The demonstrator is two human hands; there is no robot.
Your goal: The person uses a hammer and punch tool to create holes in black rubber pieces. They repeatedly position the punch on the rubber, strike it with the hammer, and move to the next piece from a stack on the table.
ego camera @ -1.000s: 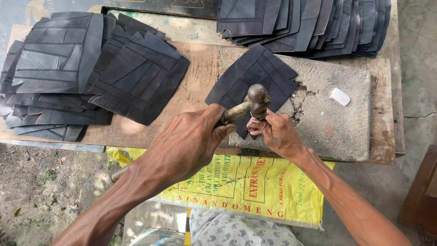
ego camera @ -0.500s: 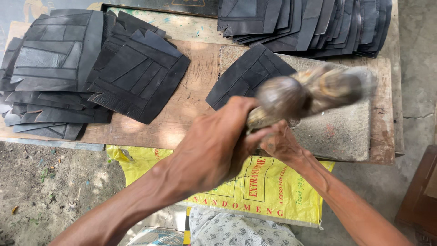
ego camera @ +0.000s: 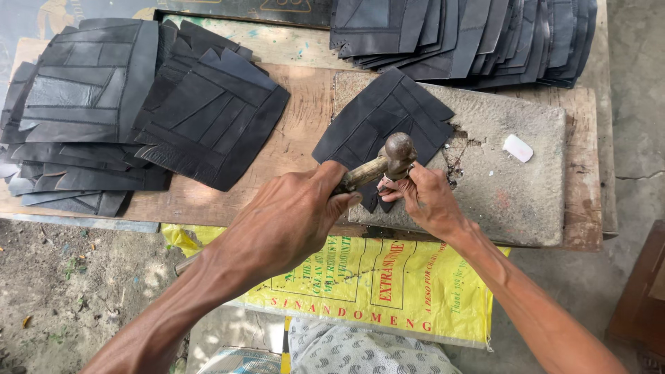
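Note:
My left hand [ego camera: 291, 221] grips the wooden handle of a hammer whose round metal head [ego camera: 400, 149] rests down on a black patchwork piece [ego camera: 384, 118]. That piece lies on a grey concrete slab [ego camera: 526, 201]. My right hand [ego camera: 426, 201] sits just right of the hammer head. Its fingertips pinch a small pale object [ego camera: 385, 179] at the piece's near edge, and the hammer head hides most of it.
The slab lies on a wooden bench [ego camera: 298, 111]. Several stacks of black patchwork pieces sit at the left [ego camera: 83, 104], centre-left [ego camera: 208, 118] and back right [ego camera: 471, 34]. A small white block [ego camera: 517, 147] lies on the slab. A yellow sack [ego camera: 374, 284] hangs below the bench's front edge.
The hammer was down a second ago and swung up, blurred, half a second ago. It is now down on the black piece again. My right hand has stayed in place.

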